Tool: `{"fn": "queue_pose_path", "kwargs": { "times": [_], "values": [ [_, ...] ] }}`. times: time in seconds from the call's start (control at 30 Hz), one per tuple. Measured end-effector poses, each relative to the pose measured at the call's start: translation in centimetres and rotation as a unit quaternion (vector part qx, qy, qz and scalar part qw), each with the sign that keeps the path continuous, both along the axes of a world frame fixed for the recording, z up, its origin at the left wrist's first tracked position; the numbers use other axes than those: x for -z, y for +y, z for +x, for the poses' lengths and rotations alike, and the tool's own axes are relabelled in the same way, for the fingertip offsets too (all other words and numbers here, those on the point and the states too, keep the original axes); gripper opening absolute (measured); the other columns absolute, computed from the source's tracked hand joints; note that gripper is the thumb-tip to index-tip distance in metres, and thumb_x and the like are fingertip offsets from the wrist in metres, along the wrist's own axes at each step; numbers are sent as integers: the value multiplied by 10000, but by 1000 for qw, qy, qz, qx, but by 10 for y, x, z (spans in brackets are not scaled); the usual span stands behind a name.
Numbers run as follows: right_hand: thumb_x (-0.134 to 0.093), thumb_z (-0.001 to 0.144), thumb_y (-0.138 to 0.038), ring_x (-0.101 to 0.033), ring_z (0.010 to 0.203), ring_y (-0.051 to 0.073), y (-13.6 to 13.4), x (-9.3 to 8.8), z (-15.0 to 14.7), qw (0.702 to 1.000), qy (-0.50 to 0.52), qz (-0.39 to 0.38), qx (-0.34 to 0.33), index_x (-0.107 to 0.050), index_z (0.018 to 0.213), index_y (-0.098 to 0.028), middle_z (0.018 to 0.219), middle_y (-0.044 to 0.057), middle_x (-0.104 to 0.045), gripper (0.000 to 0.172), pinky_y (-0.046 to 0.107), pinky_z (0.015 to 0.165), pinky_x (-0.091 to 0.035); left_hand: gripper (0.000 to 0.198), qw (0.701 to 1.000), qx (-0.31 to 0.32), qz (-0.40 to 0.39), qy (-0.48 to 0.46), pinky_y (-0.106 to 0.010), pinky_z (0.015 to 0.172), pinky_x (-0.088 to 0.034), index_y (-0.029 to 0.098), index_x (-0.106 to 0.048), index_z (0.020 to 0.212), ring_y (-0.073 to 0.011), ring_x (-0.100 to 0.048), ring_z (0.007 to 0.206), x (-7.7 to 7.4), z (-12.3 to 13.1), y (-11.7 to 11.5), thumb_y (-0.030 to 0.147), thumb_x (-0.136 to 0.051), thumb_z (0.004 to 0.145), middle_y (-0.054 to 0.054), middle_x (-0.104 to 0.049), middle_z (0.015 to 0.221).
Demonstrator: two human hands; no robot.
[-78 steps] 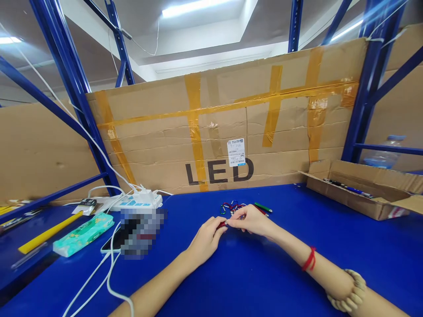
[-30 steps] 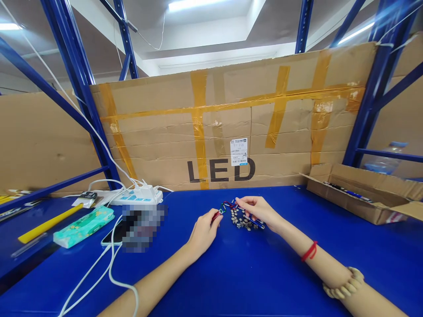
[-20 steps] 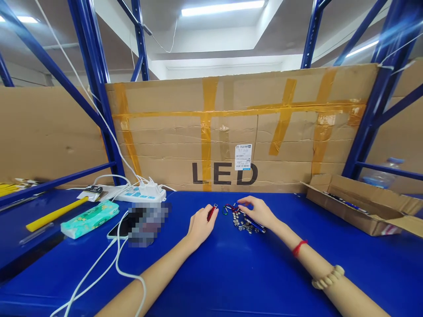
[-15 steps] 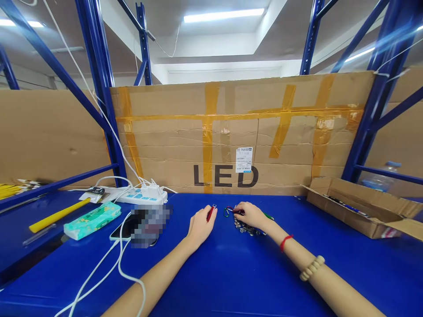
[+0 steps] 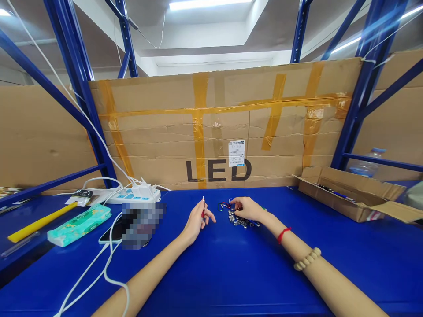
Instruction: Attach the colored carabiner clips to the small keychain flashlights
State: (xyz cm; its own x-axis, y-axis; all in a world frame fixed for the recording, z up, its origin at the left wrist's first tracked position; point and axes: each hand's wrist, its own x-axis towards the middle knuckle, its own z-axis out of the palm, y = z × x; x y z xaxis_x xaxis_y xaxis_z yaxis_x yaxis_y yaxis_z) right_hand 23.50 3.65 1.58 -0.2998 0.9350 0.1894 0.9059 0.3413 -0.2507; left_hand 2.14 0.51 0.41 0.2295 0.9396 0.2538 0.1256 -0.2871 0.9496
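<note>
The left hand (image 5: 195, 221) rests with its heel on the blue surface (image 5: 231, 273) and holds a small red cylinder (image 5: 202, 212) nearly upright, silver tip up. The thumb and the first fingers pinch its lower part, while the remaining fingers curl loosely outward.

Just to the right, apart from the left hand, the right hand (image 5: 247, 208) lies palm down over a heap of silver button cells (image 5: 238, 220). Its fingers are bent together and point left, with their tips at a cluster of coloured carabiner clips (image 5: 223, 204). Whether they grip a clip cannot be told. A red string (image 5: 283, 233) circles the right wrist, and a bead bracelet (image 5: 307, 259) sits farther up the forearm.

Behind the hands a large taped cardboard sheet marked LED (image 5: 218, 132) stands against the blue rack. At the left lie a white power strip (image 5: 135, 196), white cables (image 5: 99, 273) trailing toward the near edge, a teal tissue pack (image 5: 79, 224) and a yellow-handled tool (image 5: 39, 222). At the right, well apart from the hands, sits an open cardboard box (image 5: 346, 196) with pens in it.
</note>
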Motion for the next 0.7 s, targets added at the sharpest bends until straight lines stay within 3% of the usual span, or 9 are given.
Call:
{"fn": "queue_pose_path", "kwargs": {
  "times": [0.1,0.2,0.33,0.53,0.7],
  "values": [
    [-593,843,-260,-569,954,194,0,-1,2,1000,-9,21,14,-552,1139,-158,1020,60,-601,315,399,829,-471,514,996,65,-51,-34,-190,359,-260,221,-264,726,-118,-437,445,1,5,-1,735,-244,709,-43,-596,591],
    [-587,848,-272,-551,999,205,-2,-4,3,999,-18,31,32,-575,1092,-156,1082,72,-582,270,420,861,-454,507,992,89,-68,-54,-170,342,-249,215,-288,748,-96,-424,411,4,6,0,717,-338,699,-23,-589,583],
    [-562,869,-281,-583,908,167,-2,-6,5,999,-19,24,35,-612,964,-144,1013,56,-611,174,372,813,-481,485,992,92,-63,-56,-154,327,-228,197,-347,766,-69,-389,375,10,8,2,673,-425,718,-8,-582,565],
    [-550,879,-295,-599,775,133,-2,-3,4,998,24,43,31,-613,878,-133,867,29,-629,174,325,734,-502,450,994,93,-46,-32,-144,313,-233,183,-400,770,-63,-394,376,10,6,1,629,-457,756,7,-576,557],
    [-554,875,-261,-593,898,167,-7,-7,-1,982,148,114,23,-605,1002,-143,976,54,-629,180,390,839,-471,379,996,85,-14,-14,-138,312,-222,175,-442,782,-51,-386,359,8,2,1,551,-472,806,25,-563,541]
  ]
}}
